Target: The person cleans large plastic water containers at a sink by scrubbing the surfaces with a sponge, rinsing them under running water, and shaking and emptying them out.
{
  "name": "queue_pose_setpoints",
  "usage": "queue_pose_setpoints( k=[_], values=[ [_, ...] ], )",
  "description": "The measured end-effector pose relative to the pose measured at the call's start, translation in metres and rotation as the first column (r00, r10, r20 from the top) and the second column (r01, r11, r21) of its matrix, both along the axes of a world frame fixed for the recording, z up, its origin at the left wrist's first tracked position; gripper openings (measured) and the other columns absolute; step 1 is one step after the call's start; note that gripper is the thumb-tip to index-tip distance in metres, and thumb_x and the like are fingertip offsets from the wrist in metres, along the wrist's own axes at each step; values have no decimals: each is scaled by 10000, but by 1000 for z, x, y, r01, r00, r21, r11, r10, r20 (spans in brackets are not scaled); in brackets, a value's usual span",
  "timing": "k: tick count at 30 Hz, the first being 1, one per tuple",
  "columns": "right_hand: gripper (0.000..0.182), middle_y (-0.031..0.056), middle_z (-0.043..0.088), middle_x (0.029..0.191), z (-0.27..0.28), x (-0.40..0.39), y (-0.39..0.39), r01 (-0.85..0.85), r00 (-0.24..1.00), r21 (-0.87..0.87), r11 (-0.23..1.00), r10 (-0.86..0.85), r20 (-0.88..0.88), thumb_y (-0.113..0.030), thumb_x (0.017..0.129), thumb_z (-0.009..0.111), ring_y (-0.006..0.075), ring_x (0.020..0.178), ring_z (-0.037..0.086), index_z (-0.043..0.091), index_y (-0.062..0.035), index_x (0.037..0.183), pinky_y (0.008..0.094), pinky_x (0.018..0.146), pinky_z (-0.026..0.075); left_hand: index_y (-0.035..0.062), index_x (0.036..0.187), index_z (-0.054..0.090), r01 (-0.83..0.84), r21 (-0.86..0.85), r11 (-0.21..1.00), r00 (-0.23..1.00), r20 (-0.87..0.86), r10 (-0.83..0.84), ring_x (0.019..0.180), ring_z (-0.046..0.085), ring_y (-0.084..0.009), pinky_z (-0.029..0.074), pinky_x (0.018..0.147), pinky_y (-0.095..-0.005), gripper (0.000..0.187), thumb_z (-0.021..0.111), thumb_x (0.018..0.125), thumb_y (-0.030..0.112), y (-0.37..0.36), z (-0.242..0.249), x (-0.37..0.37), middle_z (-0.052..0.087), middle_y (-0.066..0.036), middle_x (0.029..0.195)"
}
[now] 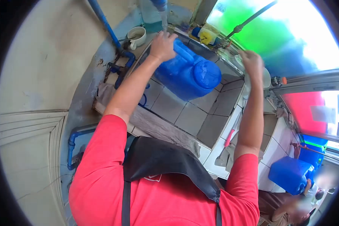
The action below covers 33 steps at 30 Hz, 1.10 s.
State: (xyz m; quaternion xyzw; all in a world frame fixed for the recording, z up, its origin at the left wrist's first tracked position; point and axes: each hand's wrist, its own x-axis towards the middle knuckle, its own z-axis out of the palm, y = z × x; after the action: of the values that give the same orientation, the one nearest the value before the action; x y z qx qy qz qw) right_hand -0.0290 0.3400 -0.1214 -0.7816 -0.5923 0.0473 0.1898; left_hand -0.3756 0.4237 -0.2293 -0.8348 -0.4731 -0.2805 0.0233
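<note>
A blue plastic jug [184, 84] with a large round lid and a moulded handle lies tilted in a grey-tiled basin [190, 116]. Over the jug's far end my left hand [164, 47] is closed, gripping it near the opening. Water [164, 20] streams from a blue pipe outlet [160, 3] right at those fingers; the opening itself is hidden. My right hand [252, 62] is raised above the basin's right edge, its fingers curled, close to the window ledge. Whatever those fingers hold, if anything, cannot be made out.
A white cup [136, 35] stands at the back left beside blue pipes [130, 60]. Grey cloth [154, 126] drapes the basin's front edge. A pink-handled tool [229, 137] lies on the right ledge. At lower right, another person's hand [308, 185] touches a second blue jug [290, 175].
</note>
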Motion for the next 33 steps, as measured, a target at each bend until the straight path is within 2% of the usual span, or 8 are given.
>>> queue_pose_setpoints(
  k=[4, 14, 16, 18, 20, 22, 25, 33],
  values=[
    [382, 65, 721, 900, -6, -134, 26, -591, 630, 66, 804, 511, -585, -318, 836, 777, 155, 802, 643, 736, 7, 1032, 317, 757, 524, 103, 1133, 636, -225, -49, 973, 974, -47, 223, 1022, 603, -357, 505, 874, -441, 455, 662, 680, 132, -17, 9, 16, 650, -128, 1032],
    [494, -43, 354, 584, 23, -274, 83, -508, -191, 100, 856, 1, -982, -451, 966, 629, 104, 481, 332, 429, -143, 636, 264, 421, 247, 48, 1343, 556, 309, -330, 892, 950, 56, -308, 1351, 400, -402, 368, 1107, -489, 777, 730, 735, 499, -1, 10, -22, 524, -213, 1401],
    [526, -45, 335, 550, 19, -268, 77, -544, -69, 73, 836, 42, -997, -496, 972, 596, 126, 472, 356, 473, -121, 624, 298, 422, 301, 36, 1351, 533, 365, -306, 879, 907, 330, -262, 1290, 462, -419, 377, 1096, -497, 685, 664, 818, 446, -2, 18, -19, 528, -216, 1383],
    [468, 14, 473, 554, -12, -251, 71, -442, 719, 285, 851, 526, -454, -459, 965, 612, 204, 482, 491, 585, -84, 685, 352, 462, 405, 47, 1356, 525, 411, -408, 815, 901, 319, -294, 1276, 474, -428, 386, 1088, -501, 633, 619, 859, 428, 13, 4, -18, 527, -221, 1378],
    [300, 168, 661, 791, -22, -237, 29, -314, 918, 253, 915, 361, -164, -359, 877, 697, 327, 736, 667, 704, -64, 928, 442, 650, 514, 59, 1362, 518, 454, -500, 737, 889, 311, -336, 1261, 487, -437, 396, 1080, -504, 584, 575, 899, 409, 15, 4, -16, 525, -226, 1374],
    [391, 212, 700, 1031, -55, -235, -22, -244, 964, 346, 906, 266, -17, -362, 834, 755, 361, 933, 681, 691, -24, 1019, 433, 754, 534, 88, 1300, 579, 143, -292, 946, 979, -99, -179, 1233, 501, -454, 414, 1054, -520, 507, 508, 946, 445, -3, 14, -13, 567, -228, 1315],
    [598, 242, 616, 1231, -118, -239, -76, -426, 905, 431, 795, 369, 213, -363, 782, 806, 404, 1176, 571, 601, 19, 1194, 468, 959, 470, 121, 1350, 562, 99, -382, 919, 990, -60, -131, 1234, 490, -438, 447, 1006, -521, 531, 488, 978, 494, -8, 23, -6, 563, -242, 1323],
    [1239, 318, 269, 1550, -112, -232, -29, -334, 925, -296, 895, 371, 78, -681, 667, 759, 463, 1459, 239, 244, 86, 1492, 517, 1184, 228, 105, 1291, 608, 184, -129, 974, 983, 26, -183, 1203, 491, -444, 436, 1015, -509, 529, 457, 987, 512, -29, -1, -1, 588, -233, 1226]
  ],
)
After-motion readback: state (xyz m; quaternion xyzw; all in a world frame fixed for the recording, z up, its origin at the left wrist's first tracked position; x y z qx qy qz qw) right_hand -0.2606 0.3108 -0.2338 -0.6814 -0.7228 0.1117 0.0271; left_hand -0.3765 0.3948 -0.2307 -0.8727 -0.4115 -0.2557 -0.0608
